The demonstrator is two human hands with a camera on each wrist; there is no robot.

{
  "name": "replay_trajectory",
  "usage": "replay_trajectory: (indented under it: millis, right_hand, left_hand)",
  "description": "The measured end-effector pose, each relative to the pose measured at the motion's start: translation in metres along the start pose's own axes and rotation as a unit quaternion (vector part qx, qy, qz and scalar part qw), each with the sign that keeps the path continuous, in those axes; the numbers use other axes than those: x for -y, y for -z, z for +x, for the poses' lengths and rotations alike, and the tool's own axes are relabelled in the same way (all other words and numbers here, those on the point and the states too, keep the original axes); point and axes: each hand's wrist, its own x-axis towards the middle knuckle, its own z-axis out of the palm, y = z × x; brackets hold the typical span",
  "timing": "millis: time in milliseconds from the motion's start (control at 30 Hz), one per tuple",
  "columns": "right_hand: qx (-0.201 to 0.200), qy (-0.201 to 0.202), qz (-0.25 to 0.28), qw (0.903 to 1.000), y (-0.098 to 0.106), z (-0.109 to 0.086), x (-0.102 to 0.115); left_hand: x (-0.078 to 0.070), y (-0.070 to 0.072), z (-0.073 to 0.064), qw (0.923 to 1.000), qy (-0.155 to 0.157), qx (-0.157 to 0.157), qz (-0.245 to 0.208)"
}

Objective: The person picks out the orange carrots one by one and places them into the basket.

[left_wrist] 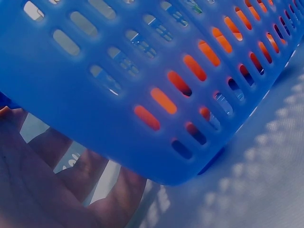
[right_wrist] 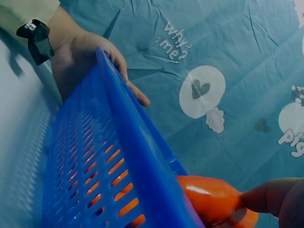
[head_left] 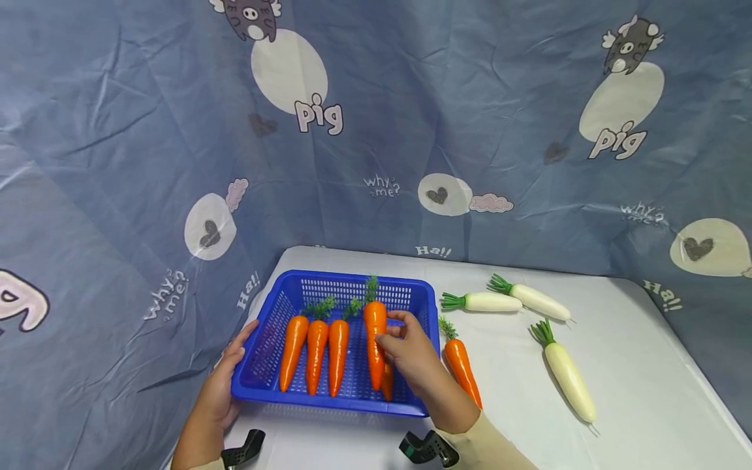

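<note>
My right hand pinches an orange carrot with a leafy green top, over the right part of a blue plastic basket. Partly hidden beneath it is another carrot. Three carrots lie side by side in the left half of the basket. My left hand holds the basket at its left front corner; in the left wrist view its fingers rest along the slotted wall. The right wrist view has the carrot beyond the rim, thumb against it.
To the right of the basket, one more carrot lies on the white table, partly behind my right forearm. Three white radishes with green tops lie farther right. A blue printed cloth hangs around the table.
</note>
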Motion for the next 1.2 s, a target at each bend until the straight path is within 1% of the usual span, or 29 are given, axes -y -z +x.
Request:
replay_trajectory:
  millis: [467,600,767,933,1200]
  right_hand:
    - [0.007,-0.009,0.002,0.9999,0.0008,-0.0010,0.0006]
    - [0.006,-0.009,0.014,0.9998,0.0008,0.0002,-0.0006]
    - [0.020,-0.012,0.041,0.9989,0.0019,0.0021,-0.0018]
    - [0.029,-0.020,0.044,0.9984,0.0023,0.0028,-0.0018]
    - [0.033,-0.022,0.049,0.9980,0.0019,0.0019,-0.0021]
  left_hand:
    - [0.0004,0.0003,0.0019,0.9998,-0.012,0.003,0.012]
    - [0.0005,0.0009,0.0010,0.9998,-0.008,-0.003,0.017]
    - [0.0007,0.0004,0.0005,0.9998,-0.004,-0.007,0.016]
    - [0.0010,0.0002,0.0009,0.9999,-0.008,-0.003,0.014]
    - [0.0004,-0.0008,-0.0011,0.9999,-0.003,-0.007,0.011]
